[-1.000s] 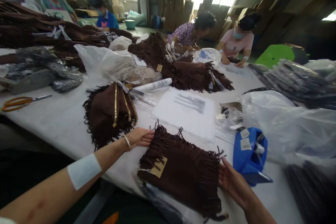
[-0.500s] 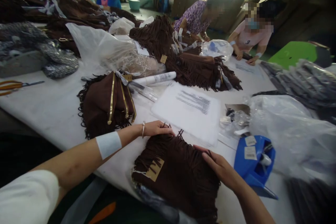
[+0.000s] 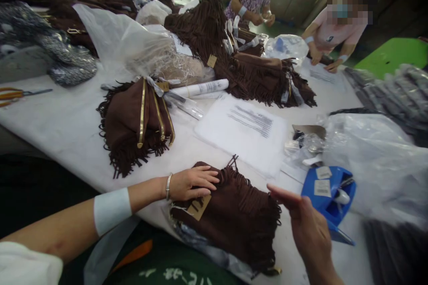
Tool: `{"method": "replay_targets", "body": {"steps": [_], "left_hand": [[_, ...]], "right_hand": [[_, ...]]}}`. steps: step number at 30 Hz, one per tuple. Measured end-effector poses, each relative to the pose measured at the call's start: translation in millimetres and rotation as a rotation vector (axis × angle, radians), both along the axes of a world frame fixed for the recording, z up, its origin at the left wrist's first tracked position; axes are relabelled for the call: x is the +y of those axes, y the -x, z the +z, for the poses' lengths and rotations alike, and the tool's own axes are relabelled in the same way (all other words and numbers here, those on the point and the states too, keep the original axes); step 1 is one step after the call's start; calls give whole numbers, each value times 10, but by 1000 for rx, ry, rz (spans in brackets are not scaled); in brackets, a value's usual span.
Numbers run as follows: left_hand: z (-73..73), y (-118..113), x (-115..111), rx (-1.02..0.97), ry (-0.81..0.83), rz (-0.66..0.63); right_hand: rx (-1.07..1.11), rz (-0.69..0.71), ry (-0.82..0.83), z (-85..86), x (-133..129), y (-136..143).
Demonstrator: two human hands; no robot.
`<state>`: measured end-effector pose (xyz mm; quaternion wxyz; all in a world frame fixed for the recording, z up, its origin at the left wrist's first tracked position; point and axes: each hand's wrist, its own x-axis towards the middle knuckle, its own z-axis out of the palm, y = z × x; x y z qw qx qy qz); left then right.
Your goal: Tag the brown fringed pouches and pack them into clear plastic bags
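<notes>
A brown fringed bag lies flat at the table's near edge, with a cardboard tag on its left part. My left hand rests palm down on the bag's upper left, fingers spread over the fabric beside the tag. Just off the bag's right edge, my right hand is raised with its fingers stretched out, holding nothing. Clear plastic shows under the bag's lower edge. Farther left sits a second brown fringed bag with gold zippers.
Behind the bag lies a stack of printed white plastic bags. A blue holder and clear plastic are at right. Orange-handled scissors lie far left. More fringed bags and other people are across the table.
My left hand has moved from the bag's top edge down onto its left part. My right hand has lifted off the bag to the right. The camera view has tilted down.
</notes>
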<state>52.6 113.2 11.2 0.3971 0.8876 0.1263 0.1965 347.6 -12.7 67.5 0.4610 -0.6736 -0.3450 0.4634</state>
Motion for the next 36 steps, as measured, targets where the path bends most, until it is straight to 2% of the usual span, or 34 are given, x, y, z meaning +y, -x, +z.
{"method": "replay_targets", "body": {"steps": [1, 3, 6, 8, 10, 13, 15, 18, 21, 23, 25, 27, 28, 29, 31, 33, 34, 36], "left_hand": [[-5, -4, 1, -14, 27, 16], [-12, -7, -6, -43, 78, 51], [-18, -3, -31, -78, 145, 96], [-20, 0, -50, -96, 180, 112], [-18, 5, -64, -121, 215, 126], [6, 11, -73, -165, 327, 174], [29, 7, -65, -212, 436, 252], [27, -26, -42, -255, 471, 332], [-42, -80, -43, -131, 261, 237], [-92, -107, -71, -44, 93, 168], [-112, -112, -109, 5, -13, 138], [-98, -100, -138, 35, -54, 129], [-84, -91, -146, 44, -65, 126], [-69, -84, -150, 50, -71, 123], [-46, -79, -150, 59, -76, 121], [-37, -89, -151, 58, -82, 119], [-37, -98, -158, 56, -86, 117], [-34, -112, -189, 50, -91, 120]], "right_hand": [[-42, 10, 11, -23, 179, -57], [-102, 137, 184, -140, 556, -111], [-68, 283, 421, -349, 1011, -9], [-33, 369, 448, -416, 1176, 141], [40, 485, 380, -407, 1227, 298], [40, 593, 153, -306, 1124, 478], [-90, 644, 19, -247, 961, 550], [-369, 849, -140, -258, 649, 612], [-647, 1027, -256, -371, 366, 675], [-775, 1051, -268, -418, 230, 713], [-815, 1074, -266, -383, 133, 711], [-742, 1126, -274, -266, 65, 639], [-679, 1117, -283, -193, 46, 576], [-617, 1050, -285, -123, 43, 502], [-560, 750, -235, -25, 107, 361], [-596, 452, -118, -21, 273, 294], [-612, 405, -66, -55, 384, 306], [-601, 487, -40, -170, 613, 415]]}}
